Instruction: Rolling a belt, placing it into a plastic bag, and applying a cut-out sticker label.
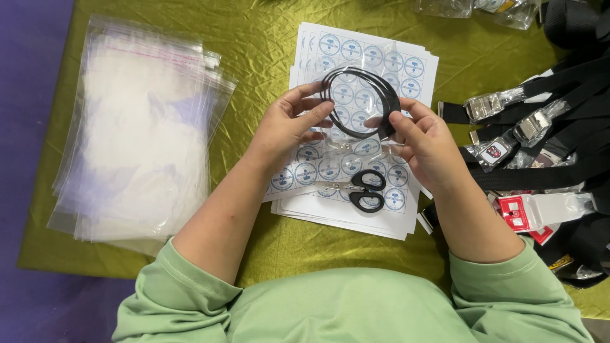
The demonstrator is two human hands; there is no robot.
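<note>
Both of my hands hold a coiled black strap [362, 86] above a stack of white sheets with round blue stickers [368, 60]. My left hand [289, 124] pinches the coil's left side with thumb and fingers. My right hand [429, 146] grips its right side, where the strap is folded flat. A thin clear plastic wrap seems to lie around the coil. Small black-handled scissors [362, 189] rest shut on the sheets just below my hands.
A thick pile of clear plastic bags [140, 133] lies at the left on the olive-green cloth [260, 38]. At the right is a heap of black straps with metal buckles in plastic [540, 127] and a red-and-white tag [518, 213]. Purple surface borders the left.
</note>
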